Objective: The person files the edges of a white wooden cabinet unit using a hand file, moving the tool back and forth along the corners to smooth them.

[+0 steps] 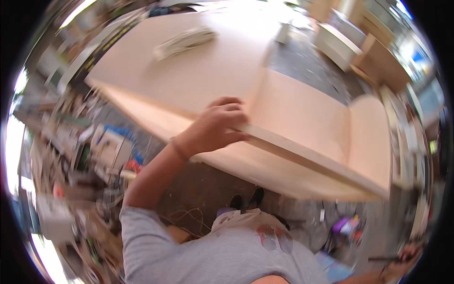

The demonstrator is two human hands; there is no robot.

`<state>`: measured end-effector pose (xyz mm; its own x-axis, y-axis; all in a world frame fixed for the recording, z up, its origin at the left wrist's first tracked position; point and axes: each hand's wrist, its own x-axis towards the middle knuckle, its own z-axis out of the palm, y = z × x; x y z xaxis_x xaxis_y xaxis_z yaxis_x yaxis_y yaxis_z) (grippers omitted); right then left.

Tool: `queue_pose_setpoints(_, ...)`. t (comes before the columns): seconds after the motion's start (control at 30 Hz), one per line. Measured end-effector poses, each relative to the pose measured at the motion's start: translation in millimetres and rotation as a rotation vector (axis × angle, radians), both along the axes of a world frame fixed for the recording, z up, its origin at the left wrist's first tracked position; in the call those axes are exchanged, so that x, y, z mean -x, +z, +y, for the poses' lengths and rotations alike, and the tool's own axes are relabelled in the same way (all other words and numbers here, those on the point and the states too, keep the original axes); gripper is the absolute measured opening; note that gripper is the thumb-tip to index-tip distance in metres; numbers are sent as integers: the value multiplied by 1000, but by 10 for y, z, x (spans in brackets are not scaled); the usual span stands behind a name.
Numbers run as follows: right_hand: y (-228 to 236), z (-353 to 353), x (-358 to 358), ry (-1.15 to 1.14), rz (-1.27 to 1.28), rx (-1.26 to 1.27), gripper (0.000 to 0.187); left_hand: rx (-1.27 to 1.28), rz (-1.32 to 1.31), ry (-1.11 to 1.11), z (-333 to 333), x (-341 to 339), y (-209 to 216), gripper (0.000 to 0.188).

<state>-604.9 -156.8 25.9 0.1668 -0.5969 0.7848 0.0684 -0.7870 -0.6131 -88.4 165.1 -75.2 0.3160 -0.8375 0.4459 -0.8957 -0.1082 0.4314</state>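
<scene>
A large pale wooden cabinet carcass (298,99) stretches across in front of me, with a broad flat panel on its left and a recessed part with an upright end board on its right. My left hand (222,124) grips its near edge, fingers curled over where the panel meets the recess. At the far lower right, out to my side, my right hand (399,267) is closed round a dark tool (382,259) with a thin straight bar. Blur and the picture's rim hide the tool's kind.
A cream-coloured bundle (184,42) lies on the panel. Pale boxes and boards (336,46) stand at the back right. Wood scraps and equipment crowd the left, near a white machine-like box (109,147). Cables (189,217) and a purple item (344,226) lie on the floor.
</scene>
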Motion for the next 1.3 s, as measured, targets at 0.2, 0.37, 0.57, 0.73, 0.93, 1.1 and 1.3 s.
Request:
queue_pose_setpoints(0.2, -33, 195, 774, 98, -251, -368, 36, -46, 59, 65, -93, 59, 158, 24)
queue_pose_setpoints(0.37, -132, 317, 1205, 6, -339, -279, 31, -34, 47, 140, -243, 284, 183, 20)
queue_pose_setpoints(0.57, -328, 72, 1555, -128, -358, -267, 35, -98, -194, 238, -643, 756, 177, 30)
queue_pose_setpoints(0.73, -552, -319, 1861, -356, -132, -130, 35, -87, -149, 364, -1116, 1202, 174, 37)
queue_pose_setpoints(0.93, -1006, -830, 2567, -442, -417, -551, 31, 36, 27, 344, -1944, 1930, 83, 42)
queue_pose_setpoints(1.1, -1493, -1090, 2861, -554, -475, -820, 27, 240, -12, 618, -2497, 1936, -285, 29)
queue_pose_setpoints(1.3, -1647, -1612, 2450, -385, -389, -847, 32, 430, -156, 822, -2086, 1963, -492, 42)
